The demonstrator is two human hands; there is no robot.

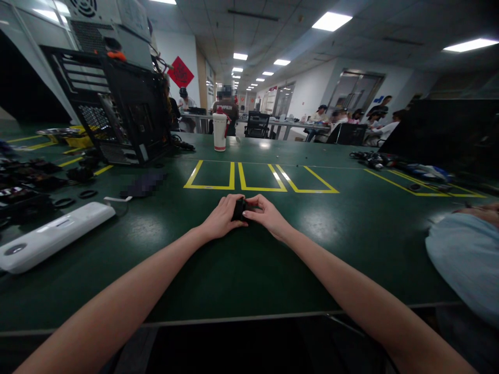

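A small black block-like part (239, 210) is held between my two hands, just above or on the green table (218, 275). My left hand (223, 216) wraps round its left side, with the thumb below and the fingers over the top. From the right, the thumb and fingertips of my right hand (266, 214) pinch its edge. Its exact kind is too small and dark to make out, and the fingers hide much of it. Yellow tape outlines (262, 189) lie on the table just beyond my hands.
A white power-strip-like device (58, 234) and black parts (31, 179) lie left. Behind them stands an open black computer case (125, 114). A white cup (220, 132) stands at the back. At right are cables (374, 160) and a person's light-blue sleeve (463, 249).
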